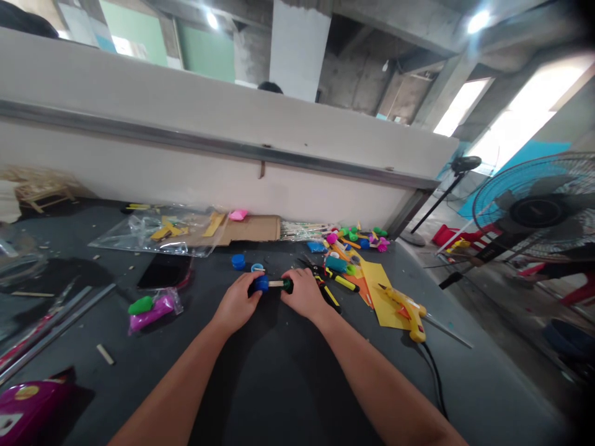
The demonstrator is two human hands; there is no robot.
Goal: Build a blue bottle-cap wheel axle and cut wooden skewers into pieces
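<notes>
Pale stick (pixel 276 284), one: spanned a blue cap (pixel 262 283) and a dark green piece (pixel 288 285), over the dark table (pixel 260 384). Left hand (pixel 237 302): was closed around the blue cap. Right hand (pixel 304 294): gripped the green piece. Yellow glue gun (pixel 408 306): lay farther right.

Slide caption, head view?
Left hand holds blue piece, right hand green piece, pale stick between them; yellow glue gun at right.

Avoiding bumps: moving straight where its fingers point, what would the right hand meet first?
Past the wooden stick, probably the blue cap held by the left hand; depth is unclear.
</notes>
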